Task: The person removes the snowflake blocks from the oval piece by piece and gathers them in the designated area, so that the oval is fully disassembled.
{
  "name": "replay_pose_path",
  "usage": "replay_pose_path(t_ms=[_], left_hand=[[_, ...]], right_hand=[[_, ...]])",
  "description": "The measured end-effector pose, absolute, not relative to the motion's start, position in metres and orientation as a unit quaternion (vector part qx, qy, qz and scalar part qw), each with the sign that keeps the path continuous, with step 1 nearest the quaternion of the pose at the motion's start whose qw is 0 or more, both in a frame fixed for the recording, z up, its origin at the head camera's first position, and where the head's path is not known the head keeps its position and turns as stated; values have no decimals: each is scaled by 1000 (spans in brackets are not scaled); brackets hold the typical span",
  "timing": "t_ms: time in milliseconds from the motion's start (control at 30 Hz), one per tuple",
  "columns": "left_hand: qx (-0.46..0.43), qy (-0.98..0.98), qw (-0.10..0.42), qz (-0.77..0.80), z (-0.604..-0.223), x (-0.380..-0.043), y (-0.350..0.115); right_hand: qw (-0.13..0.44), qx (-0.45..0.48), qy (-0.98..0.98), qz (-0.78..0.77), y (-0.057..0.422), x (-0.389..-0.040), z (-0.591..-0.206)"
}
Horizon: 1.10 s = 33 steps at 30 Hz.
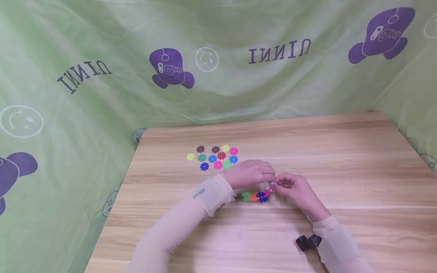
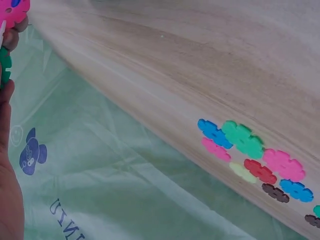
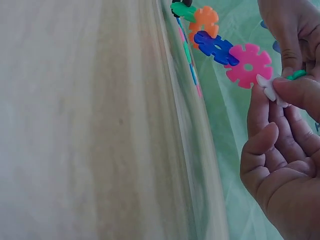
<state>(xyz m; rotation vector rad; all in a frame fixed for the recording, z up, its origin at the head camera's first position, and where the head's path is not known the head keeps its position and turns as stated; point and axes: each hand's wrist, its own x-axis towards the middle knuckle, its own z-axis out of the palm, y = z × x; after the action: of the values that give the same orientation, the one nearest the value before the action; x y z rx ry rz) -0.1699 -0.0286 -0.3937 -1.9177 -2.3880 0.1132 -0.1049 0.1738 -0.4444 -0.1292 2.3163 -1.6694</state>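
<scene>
A chain of interlocking plastic snowflake discs hangs between my two hands above the table. In the right wrist view a green, an orange [image 3: 205,20], a dark blue [image 3: 215,47] and a pink disc [image 3: 250,65] lead to a white disc [image 3: 267,87]. My right hand [image 1: 298,191] pinches the white disc between thumb and fingers. My left hand [image 1: 250,172] meets it from the other side and pinches a green disc [image 2: 6,67] against the white one. How far their slots engage is hidden by the fingers.
Loose snowflake discs [image 1: 217,165] in several colours lie spread on the wooden table [image 1: 341,151], beyond my left forearm. A black device [image 1: 308,242] sits by my right wrist. A green printed curtain [image 1: 225,94] rises behind the table.
</scene>
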Motion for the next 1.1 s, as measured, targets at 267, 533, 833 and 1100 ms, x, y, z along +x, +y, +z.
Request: replay_pose_path(t_ms=[267,533,833,1100], left_hand=[[-638,-766,64,53,-400,-171,-33],[-645,-759,72,46,-403,-172,-37],[-586,-805,20,-91,-404,-181,-48],[-428,-884,-45,-183,-410,-194,-53]], right_hand=[[136,-43,796,-589,171,-105,-444],[141,-39,795,-589,167,-104,-441],[154,-23,806,-571,168,-104,-440],[147,-20,807,-572,170,-106,-443]])
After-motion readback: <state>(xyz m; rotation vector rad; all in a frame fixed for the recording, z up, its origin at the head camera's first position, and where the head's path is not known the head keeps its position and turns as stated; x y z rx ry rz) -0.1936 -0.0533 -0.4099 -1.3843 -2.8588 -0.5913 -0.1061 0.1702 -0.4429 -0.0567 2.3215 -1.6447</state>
